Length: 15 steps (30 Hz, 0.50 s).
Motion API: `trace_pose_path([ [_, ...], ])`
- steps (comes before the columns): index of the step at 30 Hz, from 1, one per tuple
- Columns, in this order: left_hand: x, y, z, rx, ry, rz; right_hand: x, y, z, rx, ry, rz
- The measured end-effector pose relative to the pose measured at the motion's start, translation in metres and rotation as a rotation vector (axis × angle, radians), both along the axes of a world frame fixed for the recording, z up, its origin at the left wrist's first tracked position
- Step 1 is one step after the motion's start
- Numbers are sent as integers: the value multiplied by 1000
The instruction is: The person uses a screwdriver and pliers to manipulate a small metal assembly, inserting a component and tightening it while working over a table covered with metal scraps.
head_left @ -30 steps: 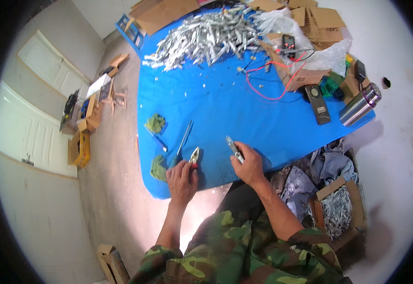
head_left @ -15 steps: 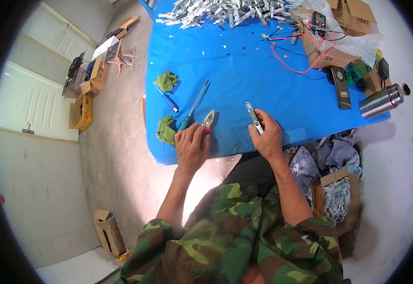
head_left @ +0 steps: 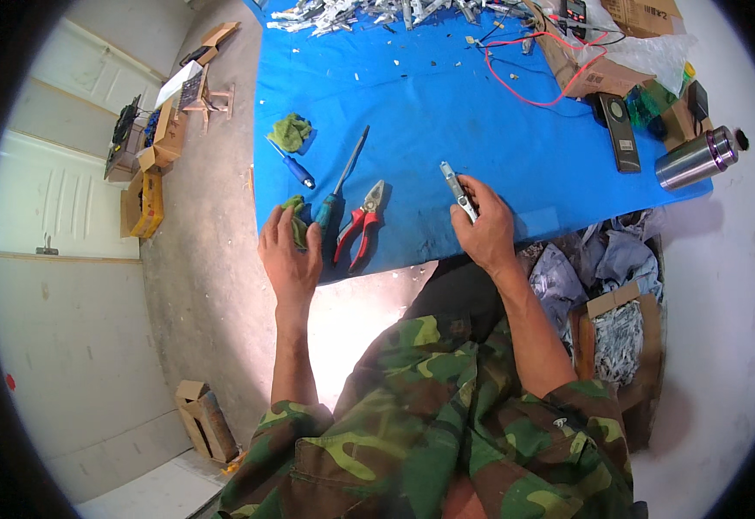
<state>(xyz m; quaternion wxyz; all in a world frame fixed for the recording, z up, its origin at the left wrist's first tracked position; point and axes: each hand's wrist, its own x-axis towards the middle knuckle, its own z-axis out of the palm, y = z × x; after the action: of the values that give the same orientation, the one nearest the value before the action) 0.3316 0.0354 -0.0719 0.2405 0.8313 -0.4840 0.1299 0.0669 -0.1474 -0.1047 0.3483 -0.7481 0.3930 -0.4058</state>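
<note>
My right hand [head_left: 488,227] is closed around a slim silver-grey metal piece [head_left: 457,188], its far end sticking out past the fingers. My left hand [head_left: 291,259] lies over a crumpled green cloth [head_left: 297,227] at the table's near left, fingers apart and the cloth showing between thumb and forefinger. Just right of that hand is a screwdriver [head_left: 329,208] with a teal handle, its shaft pointing away. Beside it, red-handled pliers [head_left: 361,227] rest on the blue tablecloth [head_left: 412,130]. Farther off are a blue-handled screwdriver [head_left: 298,170] and a second green cloth [head_left: 290,133].
A heap of silver metal pieces [head_left: 369,12] covers the far edge. Red wire [head_left: 516,93], a cardboard box [head_left: 607,80], a dark handheld device [head_left: 620,134] and a steel flask [head_left: 696,161] occupy the right side. Below the table stands a box of metal bits [head_left: 617,344].
My left hand has left the pliers and moved left onto the near green cloth. The pliers' red handles are now uncovered. My right hand keeps hold of the metal piece.
</note>
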Motion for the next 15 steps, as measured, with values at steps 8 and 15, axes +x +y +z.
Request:
trace_pose_path([
  [8, 12, 10, -6, -2, 426, 34, -1, -1, 1, -2, -21, 3],
  [15, 18, 9, -9, -151, 498, 13, -2, 0, 2, 11, -46, 6],
])
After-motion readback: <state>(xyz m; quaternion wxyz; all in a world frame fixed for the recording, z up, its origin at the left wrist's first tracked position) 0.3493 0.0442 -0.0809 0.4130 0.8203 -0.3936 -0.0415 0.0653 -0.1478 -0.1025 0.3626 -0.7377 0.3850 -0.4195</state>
